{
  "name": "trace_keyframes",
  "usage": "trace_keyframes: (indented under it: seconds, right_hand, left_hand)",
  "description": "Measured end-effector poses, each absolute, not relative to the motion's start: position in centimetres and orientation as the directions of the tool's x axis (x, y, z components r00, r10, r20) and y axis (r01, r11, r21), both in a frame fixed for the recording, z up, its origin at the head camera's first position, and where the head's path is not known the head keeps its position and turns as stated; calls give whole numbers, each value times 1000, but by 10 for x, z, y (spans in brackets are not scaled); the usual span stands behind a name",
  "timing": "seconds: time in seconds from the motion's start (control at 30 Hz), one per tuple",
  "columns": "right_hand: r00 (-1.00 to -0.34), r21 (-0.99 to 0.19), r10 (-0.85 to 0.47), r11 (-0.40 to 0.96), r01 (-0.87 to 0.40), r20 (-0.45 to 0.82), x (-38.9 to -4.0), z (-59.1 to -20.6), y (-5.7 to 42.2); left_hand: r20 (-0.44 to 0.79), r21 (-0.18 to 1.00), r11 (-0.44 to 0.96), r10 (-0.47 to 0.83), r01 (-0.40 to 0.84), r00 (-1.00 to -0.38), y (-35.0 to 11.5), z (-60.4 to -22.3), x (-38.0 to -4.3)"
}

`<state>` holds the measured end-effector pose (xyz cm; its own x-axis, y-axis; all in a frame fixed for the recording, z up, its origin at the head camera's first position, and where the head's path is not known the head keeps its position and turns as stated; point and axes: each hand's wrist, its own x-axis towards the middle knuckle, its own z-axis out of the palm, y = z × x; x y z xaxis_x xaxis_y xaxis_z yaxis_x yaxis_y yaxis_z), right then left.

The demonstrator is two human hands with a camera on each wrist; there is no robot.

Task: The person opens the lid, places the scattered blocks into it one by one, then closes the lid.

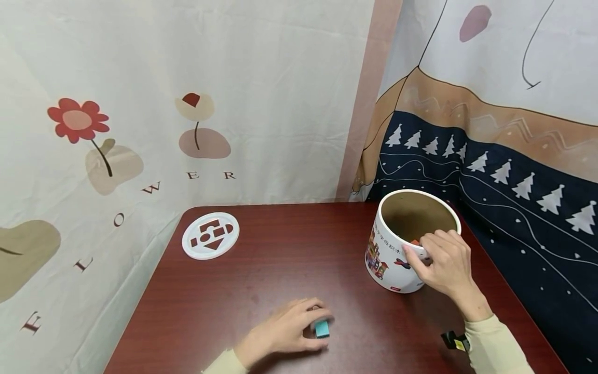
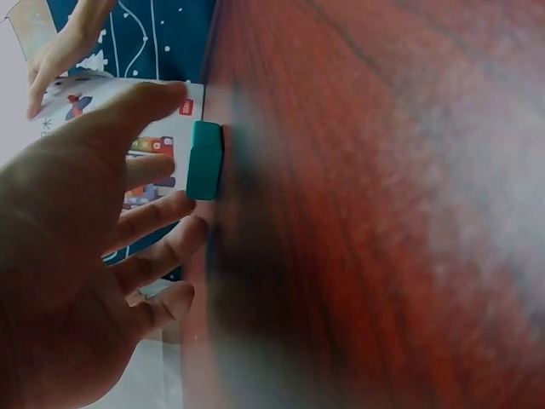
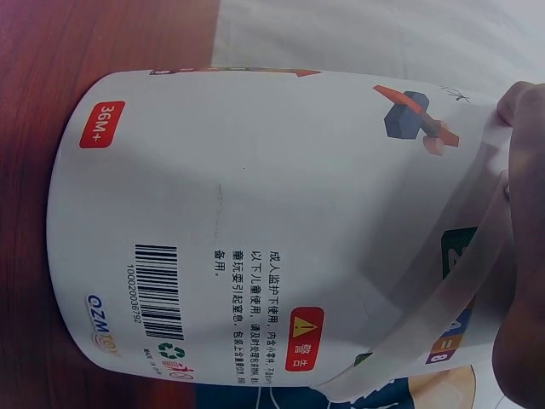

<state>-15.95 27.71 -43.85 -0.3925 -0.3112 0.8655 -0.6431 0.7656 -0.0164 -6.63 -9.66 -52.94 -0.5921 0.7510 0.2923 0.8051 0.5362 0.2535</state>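
Observation:
A small teal block [image 1: 322, 329] lies on the table near its front, between the thumb and fingers of my left hand [image 1: 291, 327]. In the left wrist view those fingers are spread and bent a little, and a gap shows between the thumb and the teal block [image 2: 204, 160]. My right hand [image 1: 446, 262] grips the near right rim of a white, open-topped bucket [image 1: 397, 270], thumb on the outside. Printed pictures, a barcode and a warning label mark the bucket [image 3: 213, 187] in the right wrist view. A bit of orange [image 1: 415, 242] shows inside it; the rest of its contents is hidden.
At the table's back left lies a white round plate [image 1: 193, 249] with cut-out shapes. The dark red-brown table [image 1: 280, 249] meets a pale printed curtain [image 1: 280, 104] behind and a navy tree-pattern cloth [image 1: 504, 228] at the right.

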Motion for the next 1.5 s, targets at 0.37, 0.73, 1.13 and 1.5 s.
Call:
trace_keyframes:
  seconds: [0.37,0.73,1.13,1.5]
  right_hand:
    - [-398,-16,-310,771,-637,863,-159,-439,278]
    - [-388,-14,-306,770,-638,869,-158,-437,277]
    - [-365,-8,-308,754,-657,878,-159,-434,275]
    - [-374,-13,-307,758,-652,875,-160,-435,276]
  left_hand:
    - [258,297,487,787,821,-560,-97,-532,-65]
    - [265,344,459,790,819,-553,-97,-530,-67]
    - [328,298,457,776,838,-539,-95,-517,-89]
    - [364,216,489,763,845,-534,-83,-479,-125]
